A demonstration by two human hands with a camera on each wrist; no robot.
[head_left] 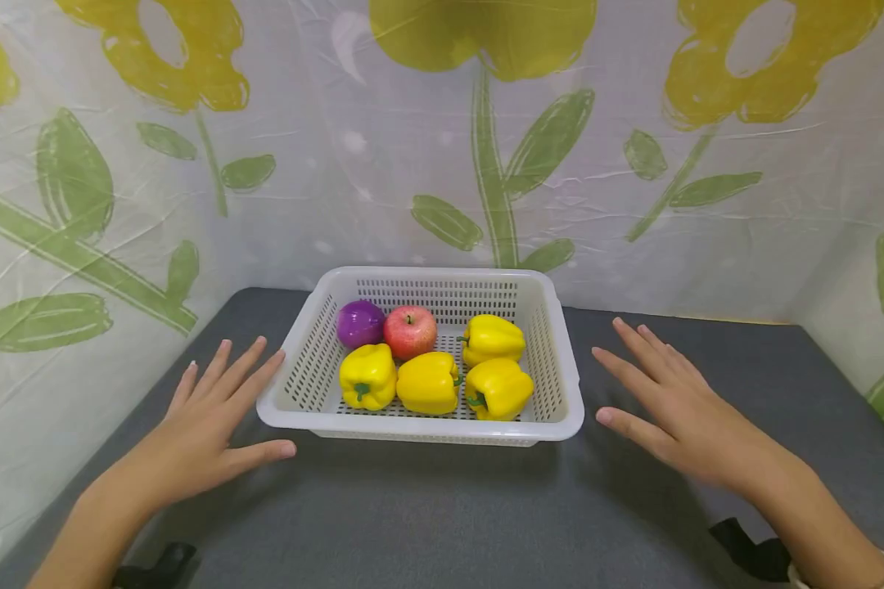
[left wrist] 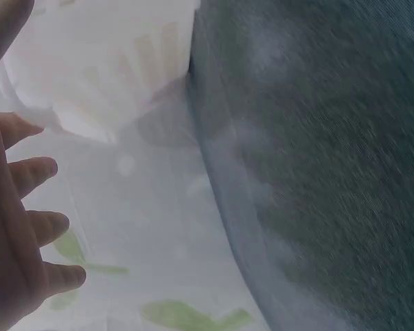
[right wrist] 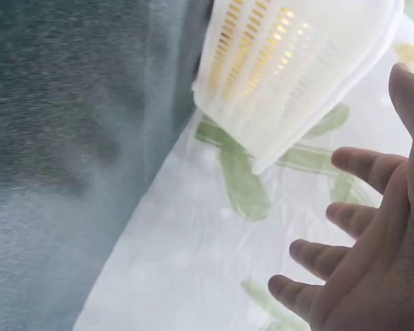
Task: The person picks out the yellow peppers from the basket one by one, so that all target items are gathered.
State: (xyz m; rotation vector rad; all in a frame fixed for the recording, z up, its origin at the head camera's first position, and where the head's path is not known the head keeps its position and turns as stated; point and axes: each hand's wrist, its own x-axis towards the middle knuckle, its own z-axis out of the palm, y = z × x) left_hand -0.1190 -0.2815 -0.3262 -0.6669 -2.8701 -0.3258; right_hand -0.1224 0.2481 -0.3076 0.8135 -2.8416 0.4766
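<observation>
A white plastic basket [head_left: 427, 435] with slotted walls stands on the dark grey table in the head view. Inside it lie a shiny purple ball-like item [head_left: 360, 323], a red apple [head_left: 410, 332] and several yellow bell peppers [head_left: 428, 383]. My left hand [head_left: 205, 425] is spread at the basket's left side, its fingertips close to the rim; whether they touch is hard to tell. On the right, my right hand [head_left: 681, 409] hovers with straight fingers, apart from the basket. Both hands hold nothing. In the right wrist view the basket's slotted side [right wrist: 276, 69] rises beyond the fingers.
A pale cloth backdrop [head_left: 302, 164] with yellow flowers and green leaves hangs behind the table and along both sides. The grey tabletop [head_left: 427, 515] extends in front of the basket. Black straps [head_left: 751, 552] show near both wrists.
</observation>
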